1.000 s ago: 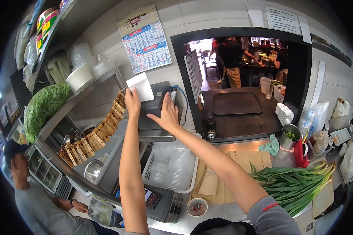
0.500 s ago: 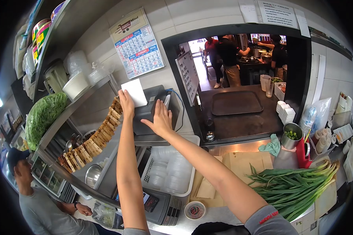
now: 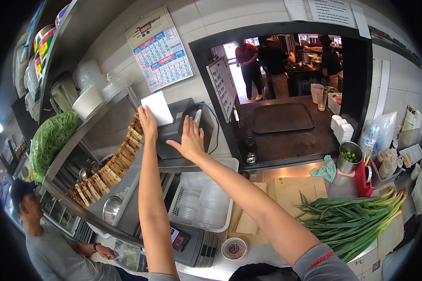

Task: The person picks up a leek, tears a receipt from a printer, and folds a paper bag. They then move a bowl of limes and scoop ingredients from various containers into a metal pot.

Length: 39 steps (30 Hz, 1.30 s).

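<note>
A blank white slip of paper (image 3: 159,107) rises from the top of a dark grey receipt printer (image 3: 173,136) beneath the wall calendar. My left hand (image 3: 148,123) grips the slip along its left edge, fingertips on the paper. Flat against the printer's front rests my right hand (image 3: 191,139), its thumb spread away from the fingers and nothing in it. A row of wooden clothespins (image 3: 105,175) hangs along the shelf edge, just left of my left wrist.
Below my forearms stands a white basket (image 3: 227,213) of clear plastic containers. Green leafy stalks (image 3: 351,225) lie on the counter at right. A brown tray (image 3: 283,118) sits in the pass-through window. At left, a person in a grey shirt (image 3: 56,248) stands near the shelf.
Both hands stay at the printer and slip with almost the same pose. The view has shifted slightly. People beyond the window have changed position.
</note>
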Each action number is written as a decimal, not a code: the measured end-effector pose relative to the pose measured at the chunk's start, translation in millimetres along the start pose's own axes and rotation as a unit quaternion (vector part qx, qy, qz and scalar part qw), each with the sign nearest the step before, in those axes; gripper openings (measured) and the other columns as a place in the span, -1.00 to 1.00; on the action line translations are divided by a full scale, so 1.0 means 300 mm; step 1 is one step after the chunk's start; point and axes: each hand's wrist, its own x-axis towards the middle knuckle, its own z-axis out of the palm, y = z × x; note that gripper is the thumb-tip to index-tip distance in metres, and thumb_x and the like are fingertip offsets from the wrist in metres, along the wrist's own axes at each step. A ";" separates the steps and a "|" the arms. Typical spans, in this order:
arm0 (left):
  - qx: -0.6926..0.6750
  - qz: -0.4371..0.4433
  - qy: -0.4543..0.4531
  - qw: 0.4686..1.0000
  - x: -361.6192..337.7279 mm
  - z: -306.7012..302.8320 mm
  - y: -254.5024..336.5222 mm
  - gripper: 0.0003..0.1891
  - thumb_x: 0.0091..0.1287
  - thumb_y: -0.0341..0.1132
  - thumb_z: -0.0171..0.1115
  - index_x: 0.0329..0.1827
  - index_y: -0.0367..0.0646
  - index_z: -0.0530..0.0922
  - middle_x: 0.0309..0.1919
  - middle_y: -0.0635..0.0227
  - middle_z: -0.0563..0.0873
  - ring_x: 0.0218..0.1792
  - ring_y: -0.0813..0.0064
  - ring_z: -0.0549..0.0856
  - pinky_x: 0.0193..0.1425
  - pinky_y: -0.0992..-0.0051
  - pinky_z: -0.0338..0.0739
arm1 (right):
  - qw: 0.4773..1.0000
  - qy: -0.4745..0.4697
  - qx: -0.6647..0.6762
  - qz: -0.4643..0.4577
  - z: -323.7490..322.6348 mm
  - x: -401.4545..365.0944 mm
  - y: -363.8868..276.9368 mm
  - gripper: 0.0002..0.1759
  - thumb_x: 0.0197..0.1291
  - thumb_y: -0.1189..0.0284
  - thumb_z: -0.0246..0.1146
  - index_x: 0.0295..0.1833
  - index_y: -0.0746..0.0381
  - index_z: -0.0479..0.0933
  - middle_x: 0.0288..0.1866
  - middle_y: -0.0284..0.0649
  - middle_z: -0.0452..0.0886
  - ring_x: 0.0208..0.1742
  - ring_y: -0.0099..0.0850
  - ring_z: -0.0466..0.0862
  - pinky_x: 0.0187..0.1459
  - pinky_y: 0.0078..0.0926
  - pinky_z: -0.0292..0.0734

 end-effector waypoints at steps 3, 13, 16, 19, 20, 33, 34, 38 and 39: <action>0.011 -0.002 0.002 1.000 0.000 -0.004 -0.001 -0.68 0.45 -0.18 -0.21 -0.16 -0.31 0.38 -0.30 0.23 0.50 -0.26 0.48 0.44 -0.09 0.46 0.34 | 1.000 0.001 0.000 0.000 0.001 -0.001 -0.001 0.21 -0.04 -0.22 0.17 0.39 0.47 -0.21 0.41 0.15 -0.01 0.45 -0.06 0.00 0.28 0.13 -0.01; -0.021 -0.008 0.009 1.000 -0.002 -0.012 -0.012 -0.65 0.46 -0.17 -0.22 -0.25 -0.31 0.40 -0.41 0.30 0.46 -0.35 0.53 0.40 -0.18 0.49 0.32 | 1.000 0.008 0.014 -0.003 0.007 -0.003 0.003 0.21 -0.06 -0.19 0.21 0.40 0.44 -0.22 0.41 0.18 -0.02 0.44 -0.05 0.02 0.29 0.13 -0.04; -0.014 -0.009 0.003 1.000 0.005 -0.014 -0.016 -0.65 0.46 -0.17 -0.22 -0.26 -0.31 0.40 -0.42 0.30 0.46 -0.35 0.53 0.40 -0.19 0.49 0.32 | 1.000 -0.006 0.005 0.007 0.000 0.002 0.000 0.21 -0.05 -0.21 0.18 0.40 0.44 -0.21 0.43 0.13 -0.04 0.45 -0.10 -0.01 0.30 0.10 -0.05; -0.012 -0.010 0.005 1.000 0.005 -0.015 -0.020 -0.64 0.46 -0.17 -0.22 -0.27 -0.32 0.40 -0.42 0.29 0.46 -0.35 0.52 0.40 -0.19 0.48 0.32 | 1.000 -0.007 0.005 0.009 0.001 0.000 -0.001 0.21 -0.05 -0.22 0.18 0.40 0.44 -0.22 0.43 0.12 -0.04 0.46 -0.10 -0.01 0.30 0.10 -0.05; -0.018 -0.012 0.010 1.000 0.004 -0.011 -0.016 -0.64 0.46 -0.17 -0.22 -0.27 -0.32 0.40 -0.42 0.29 0.46 -0.35 0.52 0.40 -0.19 0.48 0.32 | 1.000 -0.007 0.004 0.008 0.003 0.002 -0.001 0.21 -0.05 -0.22 0.18 0.40 0.43 -0.22 0.43 0.12 -0.04 0.46 -0.10 -0.01 0.30 0.10 -0.05; -0.012 -0.017 0.017 1.000 -0.006 -0.011 -0.007 -0.59 0.45 -0.11 -0.22 -0.13 -0.35 0.43 -0.29 0.21 0.54 -0.23 0.43 0.48 -0.07 0.44 0.34 | 1.000 0.007 0.005 0.007 0.004 -0.004 -0.002 0.23 -0.07 -0.19 0.21 0.40 0.42 -0.25 0.42 0.16 -0.04 0.44 -0.07 0.01 0.30 0.10 -0.03; -0.001 -0.017 0.011 1.000 -0.006 -0.016 -0.002 -0.59 0.45 -0.11 -0.23 -0.15 -0.34 0.43 -0.31 0.22 0.53 -0.25 0.43 0.47 -0.08 0.44 0.34 | 1.000 0.000 0.002 0.006 0.000 -0.006 -0.002 0.23 -0.05 -0.22 0.18 0.40 0.43 -0.26 0.42 0.16 -0.05 0.45 -0.07 -0.01 0.30 0.10 -0.03; 0.005 -0.022 0.015 1.000 -0.001 -0.012 0.002 -0.57 0.46 -0.10 -0.26 -0.15 -0.35 0.42 -0.29 0.19 0.53 -0.23 0.37 0.47 -0.06 0.41 0.33 | 1.000 -0.017 0.002 0.015 -0.008 -0.002 -0.006 0.23 -0.05 -0.21 0.19 0.40 0.43 -0.26 0.43 0.16 -0.05 0.45 -0.06 -0.01 0.30 0.10 -0.05; 0.012 -0.029 0.024 0.999 -0.009 -0.009 0.006 -0.55 0.45 -0.08 -0.26 -0.10 -0.38 0.41 -0.21 0.14 0.53 -0.17 0.33 0.48 0.00 0.40 0.32 | 1.000 -0.014 0.002 0.013 -0.008 -0.002 -0.007 0.22 -0.04 -0.20 0.20 0.40 0.43 -0.26 0.42 0.15 -0.05 0.45 -0.07 -0.01 0.30 0.11 -0.04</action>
